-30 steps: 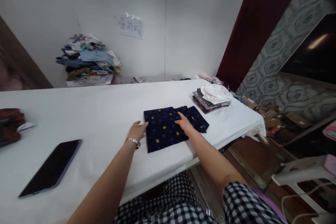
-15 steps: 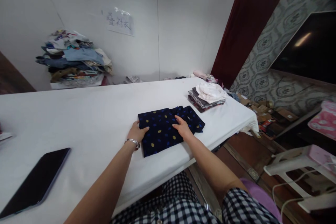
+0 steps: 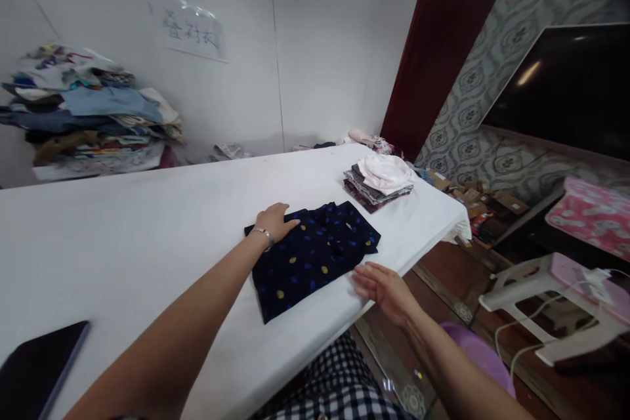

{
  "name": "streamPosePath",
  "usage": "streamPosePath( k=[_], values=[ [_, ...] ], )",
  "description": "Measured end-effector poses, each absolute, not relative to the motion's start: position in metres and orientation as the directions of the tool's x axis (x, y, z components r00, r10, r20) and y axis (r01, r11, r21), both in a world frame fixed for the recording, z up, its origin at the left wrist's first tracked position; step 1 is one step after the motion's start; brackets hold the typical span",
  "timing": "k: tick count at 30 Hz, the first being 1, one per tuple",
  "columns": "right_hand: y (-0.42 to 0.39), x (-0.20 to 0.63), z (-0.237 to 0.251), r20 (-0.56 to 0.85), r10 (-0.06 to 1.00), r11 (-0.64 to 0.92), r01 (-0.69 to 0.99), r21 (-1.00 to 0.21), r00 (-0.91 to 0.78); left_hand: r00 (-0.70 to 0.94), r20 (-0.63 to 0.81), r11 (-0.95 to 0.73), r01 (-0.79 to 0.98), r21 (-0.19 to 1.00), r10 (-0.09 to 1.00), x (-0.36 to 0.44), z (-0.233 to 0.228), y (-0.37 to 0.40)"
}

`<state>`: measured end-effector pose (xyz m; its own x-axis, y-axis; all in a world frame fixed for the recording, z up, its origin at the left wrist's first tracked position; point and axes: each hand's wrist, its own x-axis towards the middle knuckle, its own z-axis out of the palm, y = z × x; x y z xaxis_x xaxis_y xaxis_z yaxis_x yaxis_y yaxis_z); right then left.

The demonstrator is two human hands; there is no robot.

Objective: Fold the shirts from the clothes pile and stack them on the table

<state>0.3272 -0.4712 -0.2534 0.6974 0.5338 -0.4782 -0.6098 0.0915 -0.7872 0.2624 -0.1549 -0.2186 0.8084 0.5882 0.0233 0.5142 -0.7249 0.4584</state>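
Carefully, the left hand lies flat, fingers spread, on the folded navy shirt's far corner, while the right hand, open and empty, hovers beside its near edge; pressing evenly would, I judge, keep the folds crisp.

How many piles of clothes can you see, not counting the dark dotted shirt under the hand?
2. A big untidy clothes pile stands against the wall at far left, cut off by the picture's edge. A small folded stack sits near the table's far right corner. More may lie out of view.
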Motion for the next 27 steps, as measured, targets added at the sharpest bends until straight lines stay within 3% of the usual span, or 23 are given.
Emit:
streamPosePath(
  k=[4, 8, 14, 21, 25, 27],
  values=[
    [-0.469, 0.317, -0.250, -0.548, 0.587, 0.043, -0.699, -0.714, 0.596, 0.798, -0.147, -0.639, 0.565, 0.522, 0.585, 0.306, -0.226, -0.139],
    [-0.451, 0.306, -0.252, -0.530, 0.665, 0.046, -0.737, -0.674, 0.526, 0.779, -0.241, -0.568, 0.597, 0.567, 0.579, 0.327, -0.234, -0.129],
    [-0.419, 0.299, -0.253, -0.540, 0.659, 0.035, -0.739, -0.673, 0.523, 0.762, -0.347, -0.460, 0.619, 0.636, 0.547, 0.335, -0.228, -0.130],
    [-0.394, 0.299, -0.263, -0.487, 0.646, 0.043, -0.665, -0.746, 0.588, 0.780, -0.383, -0.350, 0.582, 0.734, 0.494, 0.328, -0.211, -0.133],
    [-0.389, 0.297, -0.263, -0.334, 0.645, 0.129, -0.529, -0.839, 0.687, 0.798, -0.389, -0.272, 0.543, 0.794, 0.460, 0.312, -0.192, -0.132],
    [-0.383, 0.302, -0.253, -0.292, 0.648, 0.152, -0.496, -0.855, 0.703, 0.779, -0.325, -0.218, 0.500, 0.838, 0.536, 0.303, -0.177, -0.127]
  ],
)
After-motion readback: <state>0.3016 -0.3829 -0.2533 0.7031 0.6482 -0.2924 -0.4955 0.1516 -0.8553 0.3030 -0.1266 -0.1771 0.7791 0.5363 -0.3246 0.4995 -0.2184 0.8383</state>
